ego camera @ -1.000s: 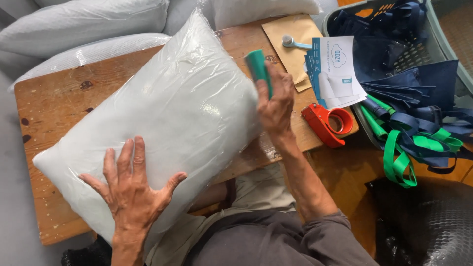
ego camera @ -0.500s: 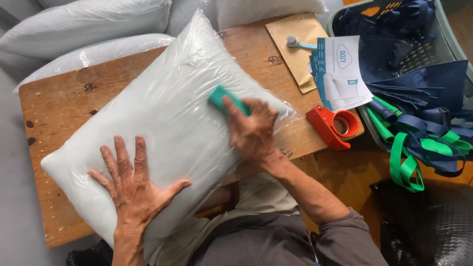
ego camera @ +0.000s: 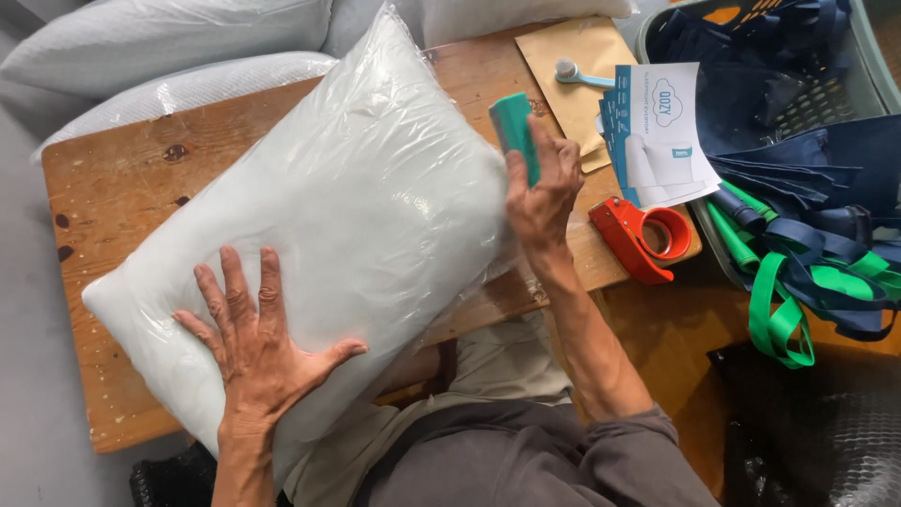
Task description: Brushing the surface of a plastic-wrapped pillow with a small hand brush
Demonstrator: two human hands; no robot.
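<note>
Left hand (ego camera: pixel 258 352) is pressing, fingers spread, on a soft, light, slippery plastic-wrapped pillow (ego camera: pixel 328 216); right hand (ego camera: pixel 544 192) is gripping a teal block (ego camera: pixel 514 131), probably at the pillow's edge.

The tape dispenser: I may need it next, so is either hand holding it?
No, the red tape dispenser lies untouched on the table.

The pillow (ego camera: pixel 319 207) is white soft filling sealed in clear, glossy plastic film that wrinkles and catches the light. The worktop (ego camera: pixel 122 178) under it is bare wood, matt and worn, with dark knots and pale flecks. The teal block (ego camera: pixel 514 131) at the pillow's 3 o'clock edge looks smooth and matt. Further toward 3 o'clock, the red tape dispenser (ego camera: pixel 638 235) is shiny hard plastic. At 2 o'clock lie a matt brown paper envelope (ego camera: pixel 572 47) and smooth printed leaflets (ego camera: pixel 662 131); beyond them, dark blue cloth bags (ego camera: pixel 807 169).
</note>
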